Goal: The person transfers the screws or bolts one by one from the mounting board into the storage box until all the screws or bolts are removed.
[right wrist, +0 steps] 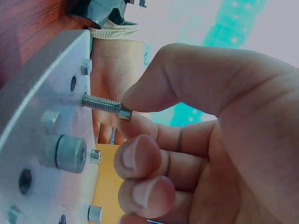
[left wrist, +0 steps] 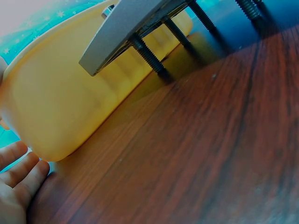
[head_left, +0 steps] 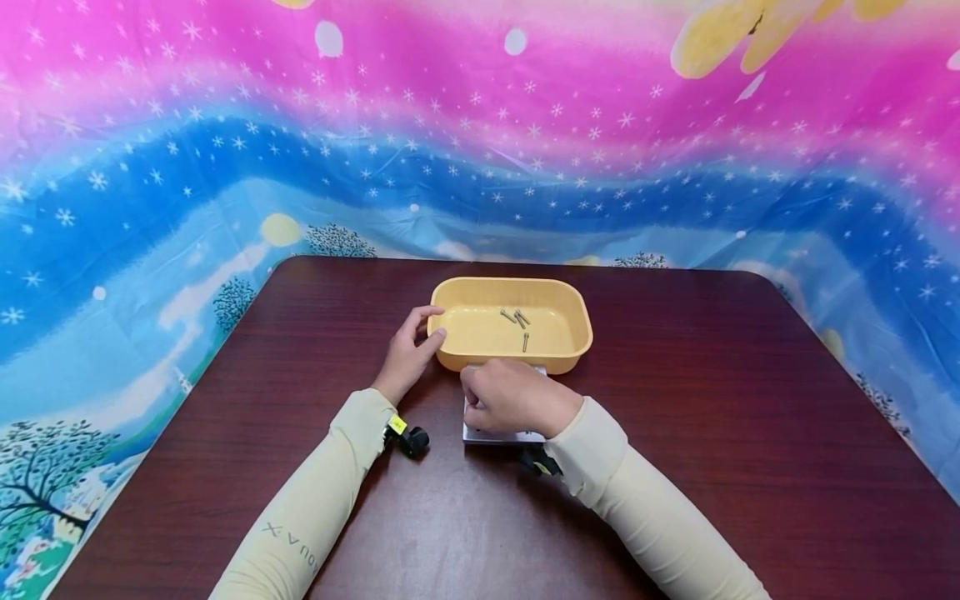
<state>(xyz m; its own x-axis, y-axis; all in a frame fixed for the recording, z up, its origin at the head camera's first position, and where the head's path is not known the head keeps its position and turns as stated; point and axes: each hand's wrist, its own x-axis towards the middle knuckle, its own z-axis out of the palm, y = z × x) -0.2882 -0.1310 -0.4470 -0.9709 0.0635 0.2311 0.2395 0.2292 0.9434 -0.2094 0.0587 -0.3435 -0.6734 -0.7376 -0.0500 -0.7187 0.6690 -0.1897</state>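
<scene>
A silvery metal plate [head_left: 495,437] with drilled holes lies in front of the yellow plastic bin [head_left: 510,364]. My right hand [head_left: 517,396] is over it and, in the right wrist view, pinches a socket-head bolt [right wrist: 103,103] by its head between thumb and forefinger. The bolt's tip sits in a hole, with much of the thread showing. Its other fingers are curled, with nothing in them. My left hand [head_left: 411,354] holds the bin's left end, thumb and forefinger over the rim. In the left wrist view, its other fingers [left wrist: 23,172] lie against the outer wall.
Several bolts [head_left: 525,342] lie loose in the bin. Other bolts stand in the plate, including a thicker one [right wrist: 72,154]; threaded shanks [left wrist: 147,55] project below the plate. The dark wooden table [head_left: 712,400] ends at a printed cloth [head_left: 450,150] behind.
</scene>
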